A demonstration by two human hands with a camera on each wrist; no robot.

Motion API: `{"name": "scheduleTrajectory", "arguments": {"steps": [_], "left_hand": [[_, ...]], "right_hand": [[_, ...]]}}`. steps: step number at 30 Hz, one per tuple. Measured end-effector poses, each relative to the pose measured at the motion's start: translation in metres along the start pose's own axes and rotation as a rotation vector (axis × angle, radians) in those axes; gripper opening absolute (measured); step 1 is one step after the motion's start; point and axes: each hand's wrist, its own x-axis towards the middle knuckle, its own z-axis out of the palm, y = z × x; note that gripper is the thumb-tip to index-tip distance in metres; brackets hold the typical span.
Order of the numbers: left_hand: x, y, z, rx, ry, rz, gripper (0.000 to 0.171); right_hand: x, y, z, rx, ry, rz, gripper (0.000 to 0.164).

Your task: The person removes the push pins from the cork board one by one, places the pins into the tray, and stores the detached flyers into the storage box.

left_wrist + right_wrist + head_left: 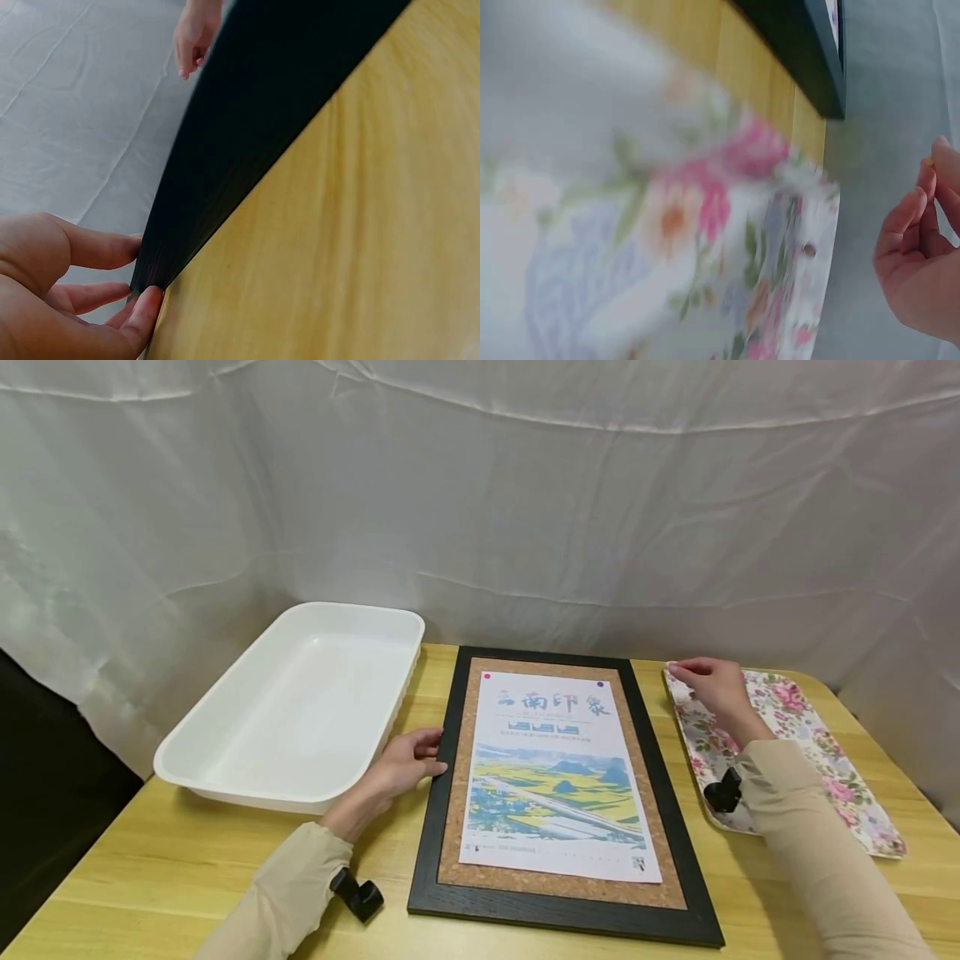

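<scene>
R hand: thumb + finger pinch a small yellowish item (ID unclear) over far L corner of floral tray, prob. by the tips for control. L hand: fingers against L edge of framed corkboard, apparently to steady it. Poster lies on cork, pins at top corners only. White bin sits L of board.
</scene>
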Motion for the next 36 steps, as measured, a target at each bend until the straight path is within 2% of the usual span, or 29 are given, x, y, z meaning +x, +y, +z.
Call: {"name": "scheduleTrajectory", "arguments": {"steps": [5, 8, 14, 16, 19, 23, 29, 36], "left_hand": [[0.001, -0.001, 0.0, -0.007, -0.001, 0.001, 0.058], [0.001, -0.001, 0.0, -0.012, -0.002, 0.001, 0.058], [0.0, -0.002, 0.0, -0.017, -0.001, -0.001, 0.059], [0.001, -0.002, 0.0, -0.015, 0.002, -0.004, 0.059], [0.002, -0.004, 0.0, -0.014, 0.007, -0.009, 0.059], [0.002, -0.005, 0.0, -0.017, 0.01, -0.013, 0.059], [0.002, -0.004, 0.001, -0.019, 0.006, -0.002, 0.059], [0.004, -0.004, 0.001, -0.018, 0.0, 0.004, 0.059]], "right_hand": [[0.002, 0.014, -0.011, 0.006, 0.015, 0.056, 0.05], [0.001, 0.021, -0.018, 0.015, -0.007, 0.05, 0.052], [0.003, 0.034, -0.026, 0.0, 0.007, 0.135, 0.05], [0.003, 0.037, -0.028, -0.015, -0.027, 0.131, 0.054], [0.004, 0.041, -0.029, -0.009, -0.05, 0.174, 0.057], [0.007, 0.044, -0.031, 0.021, -0.088, 0.219, 0.053], [0.011, 0.051, -0.032, 0.045, -0.111, 0.234, 0.043], [0.012, 0.057, -0.033, 0.042, -0.114, 0.243, 0.045]]}}
